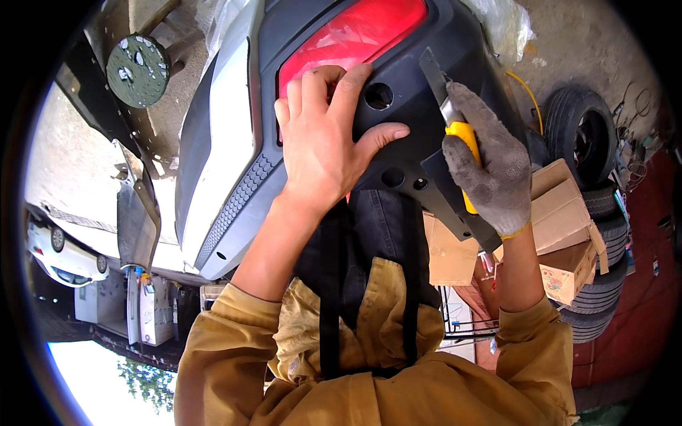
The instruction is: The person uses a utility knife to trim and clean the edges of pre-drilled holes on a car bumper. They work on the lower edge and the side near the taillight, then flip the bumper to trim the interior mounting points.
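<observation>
Knife (463, 133) clamped in right grip (497, 167), blade (433, 77) forward; left grip (320, 135) apart, over bumper (419, 138).

The main supporting plane is a grey-brown concrete floor (582, 46), visible along the upper edge and at the upper left. Clear plastic film (506, 25) lies crumpled on it at the upper right. A yellow cable (528, 96) runs across the floor just beside the far end of the bumper panel (412, 99). Next to the cable, a black tyre (584, 117) meets the floor. Thin dark wire (638, 105) and small loose items (634, 142), too small to identify, lie beyond the tyre. The support directly beneath the bumper panel is hidden by the panel itself.
</observation>
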